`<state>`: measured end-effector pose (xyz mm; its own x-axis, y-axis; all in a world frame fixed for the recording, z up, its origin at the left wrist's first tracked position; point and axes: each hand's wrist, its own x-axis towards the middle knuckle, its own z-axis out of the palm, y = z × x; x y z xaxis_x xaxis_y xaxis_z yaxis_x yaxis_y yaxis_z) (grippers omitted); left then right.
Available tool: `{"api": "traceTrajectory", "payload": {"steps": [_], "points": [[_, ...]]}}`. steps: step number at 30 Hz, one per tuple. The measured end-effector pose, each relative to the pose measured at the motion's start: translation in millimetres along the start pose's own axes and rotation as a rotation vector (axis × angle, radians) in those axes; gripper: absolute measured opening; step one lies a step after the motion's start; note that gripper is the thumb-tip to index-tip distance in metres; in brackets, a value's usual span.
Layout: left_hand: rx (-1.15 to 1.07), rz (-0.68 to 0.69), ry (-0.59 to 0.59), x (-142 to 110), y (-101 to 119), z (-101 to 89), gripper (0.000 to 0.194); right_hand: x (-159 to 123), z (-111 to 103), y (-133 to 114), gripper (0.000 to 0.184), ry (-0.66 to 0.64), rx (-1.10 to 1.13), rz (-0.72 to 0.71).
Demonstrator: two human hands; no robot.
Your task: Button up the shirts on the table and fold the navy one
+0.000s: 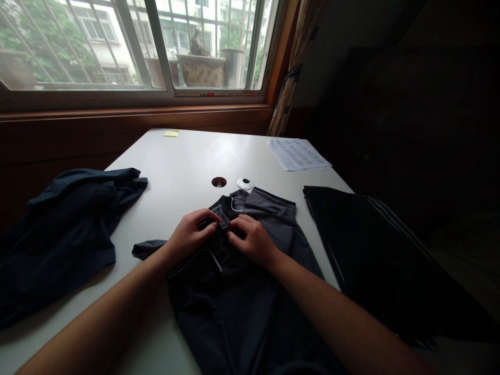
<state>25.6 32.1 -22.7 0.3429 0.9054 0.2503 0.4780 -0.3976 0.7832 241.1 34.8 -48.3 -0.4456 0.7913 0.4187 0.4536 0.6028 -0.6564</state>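
A pair of dark trousers (pixel 242 302) lies on the white table in front of me, its waistband toward the window and white piping along a pocket edge. My left hand (pixel 194 228) pinches the trousers at the front of the waistband, thumb against fingers. Close beside it, my right hand (pixel 252 240) grips the other side of the same opening, its fingers curled into the cloth. A small dark piece of the waistband shows between my fingertips; whether it carries a fastener I cannot make out.
On the white table (pixel 187 156), a crumpled navy garment (pixel 66 229) lies left and a dark striped garment (pixel 375 250) right. Printed papers (pixel 297 154), a yellow sticky note (pixel 171 133), a cable hole (pixel 219 182) and its round white cover (pixel 245 184) are farther back.
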Motion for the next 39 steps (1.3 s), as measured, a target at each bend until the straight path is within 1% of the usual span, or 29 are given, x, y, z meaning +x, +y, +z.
{"api": "traceTrajectory", "payload": {"steps": [3, 7, 9, 10, 13, 16, 21, 25, 30, 32, 36, 39], "points": [[0.065, 0.041, 0.008, -1, -5, 3.8, 0.014, 1, 0, 3, 0.005, 0.013, 0.036, 0.019], [0.187, 0.196, 0.080, -1, -14, 12.0, 0.004, 3, -2, 7, 0.005, 0.002, 0.105, 0.050], [0.236, 0.250, 0.095, -2, -17, 14.9, 0.014, 4, -3, 8, 0.007, -0.012, 0.141, 0.072], [0.242, 0.259, 0.077, -2, -18, 15.6, 0.020, 4, -4, 8, 0.008, -0.020, 0.159, 0.083], [0.208, 0.240, -0.034, -3, -19, 15.4, 0.033, 5, -5, 8, 0.011, -0.032, 0.215, 0.119], [0.210, 0.206, -0.088, -5, -19, 13.5, 0.032, 5, -5, 9, 0.013, -0.020, 0.266, 0.146], [0.230, 0.170, -0.096, -4, -20, 11.4, 0.025, 3, -4, 9, 0.013, 0.016, 0.275, 0.147], [0.224, 0.153, -0.085, -3, -23, 12.0, 0.024, 3, -4, 6, 0.010, 0.042, 0.236, 0.100], [0.208, 0.170, -0.072, -4, -22, 12.2, 0.020, 2, -3, 2, 0.007, 0.060, 0.169, 0.044], [0.206, 0.172, -0.061, -4, -20, 11.7, 0.018, 2, -2, 1, 0.008, 0.037, 0.144, 0.044], [0.180, 0.130, -0.024, -4, -14, 10.2, 0.015, 0, 1, 1, 0.019, -0.053, 0.056, 0.039], [0.134, 0.109, -0.011, -4, -9, 8.2, 0.015, -1, 3, 1, 0.015, -0.060, 0.027, 0.036]]}}
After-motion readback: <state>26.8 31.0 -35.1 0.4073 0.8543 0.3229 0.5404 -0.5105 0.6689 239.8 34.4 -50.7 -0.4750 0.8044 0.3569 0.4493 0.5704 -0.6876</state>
